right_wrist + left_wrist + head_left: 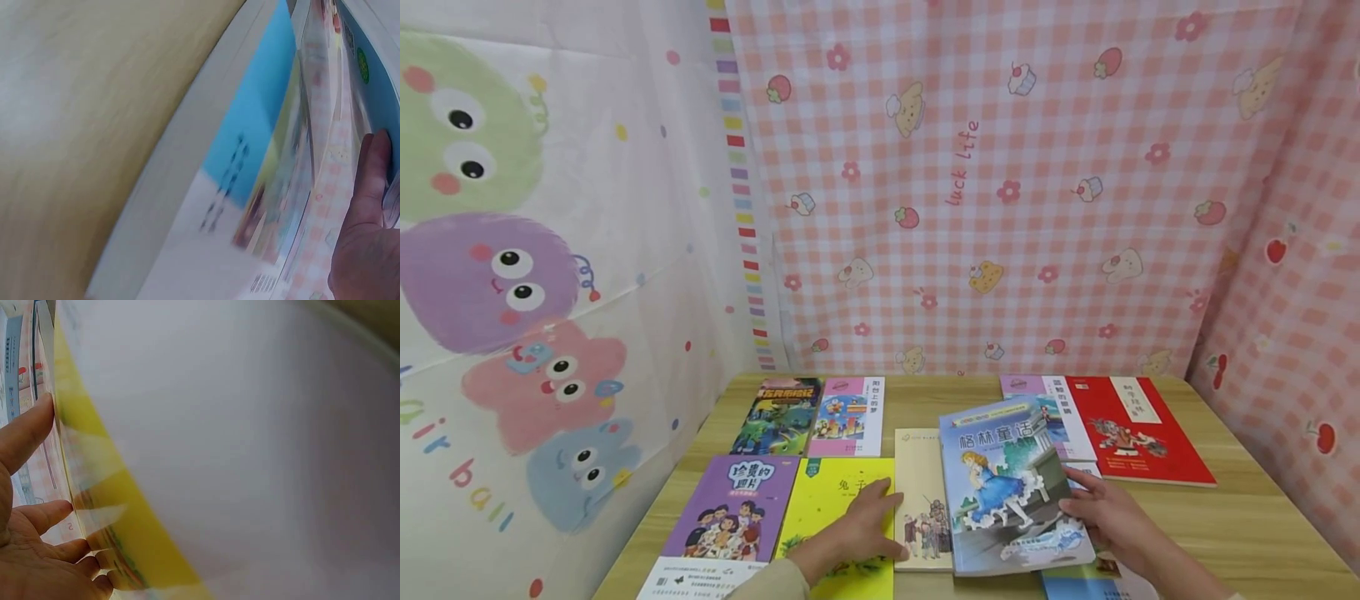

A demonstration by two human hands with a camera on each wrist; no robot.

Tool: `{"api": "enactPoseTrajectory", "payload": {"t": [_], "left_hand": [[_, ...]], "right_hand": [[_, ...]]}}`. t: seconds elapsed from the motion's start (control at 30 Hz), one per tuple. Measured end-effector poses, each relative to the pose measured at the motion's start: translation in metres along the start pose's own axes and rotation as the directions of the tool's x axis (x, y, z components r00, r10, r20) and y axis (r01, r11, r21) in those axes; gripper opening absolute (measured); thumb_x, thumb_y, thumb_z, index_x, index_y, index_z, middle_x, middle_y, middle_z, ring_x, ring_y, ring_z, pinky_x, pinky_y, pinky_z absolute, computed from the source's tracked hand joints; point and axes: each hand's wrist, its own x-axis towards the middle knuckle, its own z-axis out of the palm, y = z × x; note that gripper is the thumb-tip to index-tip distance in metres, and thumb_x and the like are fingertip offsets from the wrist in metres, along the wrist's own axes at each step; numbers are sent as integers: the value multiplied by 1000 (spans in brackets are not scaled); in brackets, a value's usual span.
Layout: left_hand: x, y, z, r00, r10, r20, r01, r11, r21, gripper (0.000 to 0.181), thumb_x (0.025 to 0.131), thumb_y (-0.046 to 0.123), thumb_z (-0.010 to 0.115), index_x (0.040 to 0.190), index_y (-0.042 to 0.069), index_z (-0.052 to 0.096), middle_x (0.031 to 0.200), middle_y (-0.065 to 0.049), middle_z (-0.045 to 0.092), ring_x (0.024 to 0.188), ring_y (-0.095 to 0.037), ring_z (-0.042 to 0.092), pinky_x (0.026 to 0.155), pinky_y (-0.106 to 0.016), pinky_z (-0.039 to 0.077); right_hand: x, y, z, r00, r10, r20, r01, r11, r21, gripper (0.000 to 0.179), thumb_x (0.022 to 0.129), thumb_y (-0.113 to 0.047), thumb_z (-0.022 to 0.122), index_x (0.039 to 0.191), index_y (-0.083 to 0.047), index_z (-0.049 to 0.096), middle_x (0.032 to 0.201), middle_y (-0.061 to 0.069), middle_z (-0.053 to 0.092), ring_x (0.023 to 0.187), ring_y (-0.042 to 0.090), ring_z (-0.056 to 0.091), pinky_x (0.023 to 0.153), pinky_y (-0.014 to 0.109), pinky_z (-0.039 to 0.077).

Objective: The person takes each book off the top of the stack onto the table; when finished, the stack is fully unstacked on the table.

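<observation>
My right hand (1112, 517) holds a blue storybook (1000, 450) by its right edge, with a girl in a blue dress on the cover. The book is tilted over the right part of a cream book (917, 467) and part of other books. Spread fingers of my left hand (865, 525) lie over the right side of a yellow book (820, 483), close to the cream book's left edge. In the left wrist view, the fingertips touch the edge of the yellow book (144, 525). The far side of the right hand's grip is hidden in the head view.
A purple book (737, 517) and a white-covered one (700, 579) lie at the left. Behind are a dinosaur book (775, 417) and a pink-and-white book (850, 417). A red book (1150, 450) is at back right on the wooden table (1240, 533). Printed cloths enclose it.
</observation>
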Motion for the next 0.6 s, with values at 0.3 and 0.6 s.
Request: {"api": "enactPoseTrajectory", "payload": {"t": [0.3, 0.6], "left_hand": [[2, 0, 0, 1000, -7, 0, 7, 1000, 18, 80, 77, 32, 86, 145, 9, 50, 159, -14, 27, 146, -35, 21, 117, -54, 21], [1, -1, 0, 1000, -1, 3, 1, 1000, 8, 80, 77, 32, 86, 146, 9, 50, 159, -14, 26, 147, -35, 20, 117, -54, 20]], "right_hand": [[-9, 6, -31, 1000, 18, 9, -18, 1000, -21, 74, 98, -12, 60, 155, 3, 16, 135, 29, 54, 100, 27, 66, 86, 42, 56], [-22, 17, -74, 984, -8, 181, -15, 992, 125, 82, 99, -9, 58, 155, 0, -1, 121, 9, 66, 102, 29, 67, 91, 47, 54]]}}
